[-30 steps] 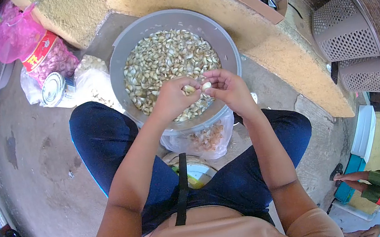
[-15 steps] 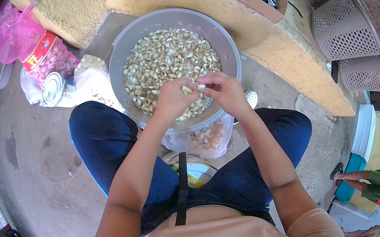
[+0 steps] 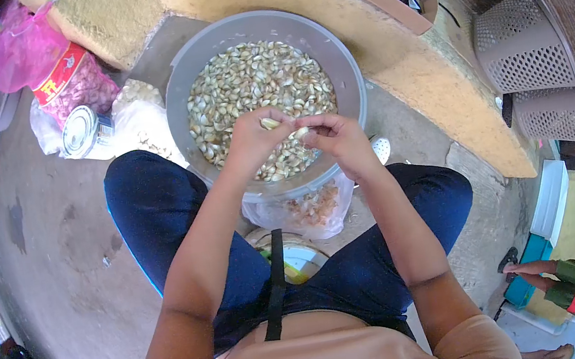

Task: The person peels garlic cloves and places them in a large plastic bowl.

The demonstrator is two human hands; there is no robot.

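At far left stands a pink mesh sack [image 3: 80,90], with a labelled tin [image 3: 81,132] just beside it on the near side. Farther right, the left hand [image 3: 254,137] is above the large grey tub [image 3: 345,85], its fingers curled around a yellowish clove [image 3: 268,123]. Garlic cloves [image 3: 256,78] cover the tub's bottom. On the near side of the tub lies a clear bag [image 3: 340,217] with papery skins inside. The right hand [image 3: 342,142] seems to pinch a pale clove [image 3: 302,132] between thumb and forefinger, its tips meeting or nearly meeting the left hand's; which, one cannot tell. Small, smooth cloves probably slip easily, so a light, steady pinch, kept low over the tub, would serve best. A perforated ladle [image 3: 381,148] sits right of the tub.
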